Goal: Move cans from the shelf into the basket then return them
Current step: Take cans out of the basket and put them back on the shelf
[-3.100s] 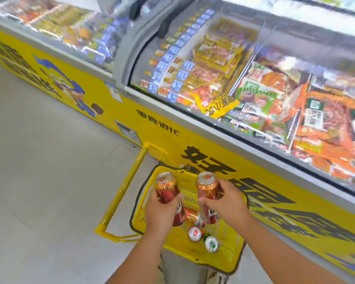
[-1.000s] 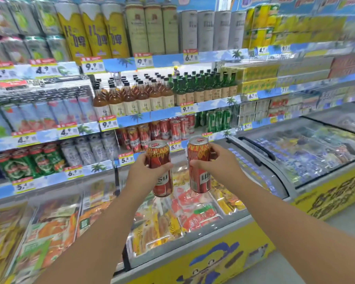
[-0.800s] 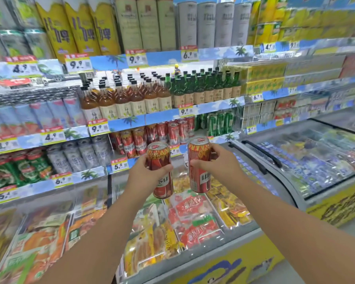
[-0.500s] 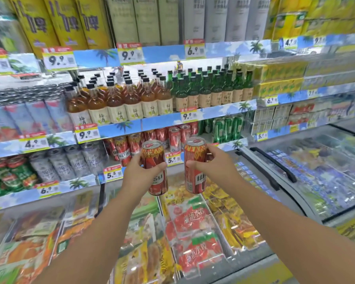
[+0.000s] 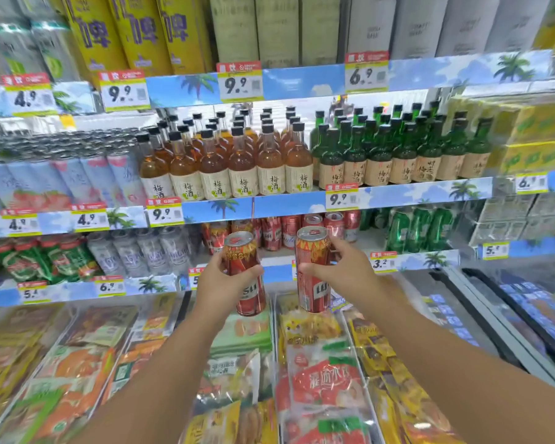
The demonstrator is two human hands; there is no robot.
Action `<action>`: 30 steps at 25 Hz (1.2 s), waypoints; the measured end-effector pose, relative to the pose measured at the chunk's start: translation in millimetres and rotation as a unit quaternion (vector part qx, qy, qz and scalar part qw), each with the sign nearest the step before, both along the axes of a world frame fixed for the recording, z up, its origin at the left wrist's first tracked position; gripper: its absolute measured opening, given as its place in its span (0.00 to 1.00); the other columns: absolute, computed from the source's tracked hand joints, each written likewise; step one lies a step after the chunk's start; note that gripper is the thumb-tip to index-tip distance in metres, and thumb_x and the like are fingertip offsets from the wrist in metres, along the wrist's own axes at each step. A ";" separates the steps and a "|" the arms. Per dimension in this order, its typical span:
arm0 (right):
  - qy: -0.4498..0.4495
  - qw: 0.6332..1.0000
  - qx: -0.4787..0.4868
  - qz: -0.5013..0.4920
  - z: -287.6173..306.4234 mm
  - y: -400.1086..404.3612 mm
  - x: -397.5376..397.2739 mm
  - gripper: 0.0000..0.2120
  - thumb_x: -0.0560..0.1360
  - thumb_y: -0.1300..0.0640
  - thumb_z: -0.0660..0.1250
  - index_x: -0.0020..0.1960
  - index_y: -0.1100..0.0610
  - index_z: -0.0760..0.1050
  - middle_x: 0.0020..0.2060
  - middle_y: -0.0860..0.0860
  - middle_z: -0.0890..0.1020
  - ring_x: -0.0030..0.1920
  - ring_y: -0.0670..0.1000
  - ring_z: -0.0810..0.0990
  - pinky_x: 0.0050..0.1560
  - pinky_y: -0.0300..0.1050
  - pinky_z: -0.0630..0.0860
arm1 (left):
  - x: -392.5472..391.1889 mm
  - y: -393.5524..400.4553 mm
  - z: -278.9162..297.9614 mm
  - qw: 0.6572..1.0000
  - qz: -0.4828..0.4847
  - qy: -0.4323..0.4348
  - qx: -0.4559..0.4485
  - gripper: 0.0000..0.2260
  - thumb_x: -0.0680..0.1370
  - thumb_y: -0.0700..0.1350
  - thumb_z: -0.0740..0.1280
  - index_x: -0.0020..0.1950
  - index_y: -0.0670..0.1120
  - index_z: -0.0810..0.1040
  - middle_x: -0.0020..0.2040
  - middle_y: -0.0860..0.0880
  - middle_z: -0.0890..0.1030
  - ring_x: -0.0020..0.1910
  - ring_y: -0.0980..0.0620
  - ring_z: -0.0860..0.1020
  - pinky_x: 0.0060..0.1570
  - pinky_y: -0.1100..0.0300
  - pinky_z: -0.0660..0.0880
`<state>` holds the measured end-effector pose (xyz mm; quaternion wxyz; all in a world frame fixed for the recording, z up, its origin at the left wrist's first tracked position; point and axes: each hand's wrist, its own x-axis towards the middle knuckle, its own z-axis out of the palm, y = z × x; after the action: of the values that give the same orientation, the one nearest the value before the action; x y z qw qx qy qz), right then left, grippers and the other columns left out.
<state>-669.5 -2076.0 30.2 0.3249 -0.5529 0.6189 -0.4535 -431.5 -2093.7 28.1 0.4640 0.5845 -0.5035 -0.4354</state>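
The left hand point(image 5: 218, 285) gripped one red can point(image 5: 245, 273), fingers curled round it. The right hand point(image 5: 343, 273) gripped another can point(image 5: 313, 269). Beyond both sets of fingers stood the shelf point(image 5: 407, 261).

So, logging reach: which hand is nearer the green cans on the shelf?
Right. The right hand is just left of the green cans; the left hand is farther left.

Two glossy red metal cans point(image 5: 245, 274) point(image 5: 312, 270) show smooth printed skins and shiny tops. Amber glass bottles point(image 5: 242, 165) gleam behind; crinkled glossy plastic food packets point(image 5: 327, 379) lie under the freezer's clear glass lid point(image 5: 481, 322).
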 end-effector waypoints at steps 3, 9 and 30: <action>-0.002 1.000 0.005 0.028 -6.9 -25.1 3.4 0.42 0.68 0.43 0.81 0.77 0.48 0.68 0.67 0.41 0.73 0.66 0.46 0.73 0.61 0.43 0.70 | 11.7 -17.2 -10.9 0.999 0.038 0.004 0.008 0.23 0.72 0.49 0.80 0.59 0.59 0.72 0.50 0.59 0.81 0.50 0.57 0.80 0.51 0.53 0.75; -0.019 0.999 0.019 0.035 -26.2 -74.5 25.4 0.38 0.70 0.48 0.80 0.75 0.49 0.69 0.61 0.41 0.76 0.60 0.46 0.76 0.58 0.39 0.73 | 52.2 -66.6 -33.4 0.995 0.096 -0.019 0.016 0.25 0.69 0.52 0.82 0.61 0.56 0.74 0.51 0.58 0.82 0.52 0.52 0.82 0.56 0.48 0.79; -0.051 0.996 0.052 -0.048 -81.6 -199.0 81.5 0.35 0.68 0.45 0.81 0.72 0.48 0.72 0.63 0.39 0.78 0.64 0.43 0.76 0.62 0.45 0.74 | 109.4 -212.1 -82.5 0.989 0.131 -0.060 0.017 0.22 0.72 0.55 0.79 0.60 0.51 0.74 0.50 0.56 0.81 0.49 0.51 0.81 0.54 0.49 0.79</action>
<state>-588.0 -2275.0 -51.4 0.3624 -0.4810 0.6503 -0.4631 -322.1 -2305.8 -54.3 0.4760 0.6782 -0.4422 -0.3434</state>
